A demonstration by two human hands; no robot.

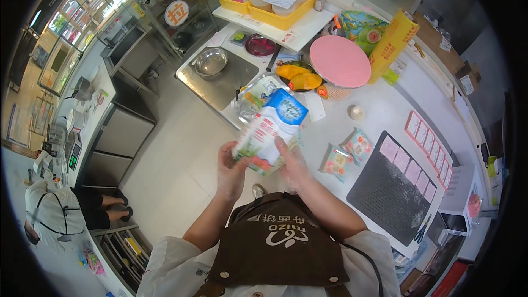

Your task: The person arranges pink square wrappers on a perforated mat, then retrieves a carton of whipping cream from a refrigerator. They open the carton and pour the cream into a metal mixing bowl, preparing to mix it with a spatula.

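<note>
A blue-and-white printed carton (270, 132), slightly blurred, is held tilted in front of my apron. Its lower left corner is in the grasp of my left hand (232, 169). On its other side, my right hand (292, 165) grips the lower right edge, thumb across the front face. White powder dusts my skin. Just beyond the carton lies a clear plastic container (251, 101) on the worktop. Two small printed packets (338, 161) rest on the table to the right of my right hand.
A black perforated mat (387, 198) carries several pink squares, with scissors (421, 231) near its corner. Mangoes (305, 79), a pink round board (340, 62) and a yellow tube (394, 47) stand at the back. A steel bowl (211, 62) is left. Another person (55, 210) works at the left counter.
</note>
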